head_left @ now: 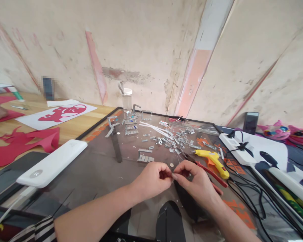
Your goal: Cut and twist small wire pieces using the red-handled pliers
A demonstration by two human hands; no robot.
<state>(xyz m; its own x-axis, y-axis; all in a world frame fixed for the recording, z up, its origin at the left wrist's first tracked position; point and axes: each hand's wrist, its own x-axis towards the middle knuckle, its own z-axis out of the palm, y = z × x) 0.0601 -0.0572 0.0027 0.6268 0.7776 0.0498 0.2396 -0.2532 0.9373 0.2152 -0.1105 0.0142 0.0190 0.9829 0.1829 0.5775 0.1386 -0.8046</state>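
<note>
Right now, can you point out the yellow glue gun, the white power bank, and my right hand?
yellow glue gun point(214, 158): head view, on its body
white power bank point(56, 161): head view, on its top face
right hand point(197, 178): head view, back of the hand

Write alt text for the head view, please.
A left hand and right hand meet at the fingertips over a dark table, anything held too small to tell; nearby are metal pieces, red-handled pliers and a yellow glue gun.

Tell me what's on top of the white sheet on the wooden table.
A red animal-like paper shape lies on the white sheet. The patch beneath it is covered and cannot be seen.
</note>
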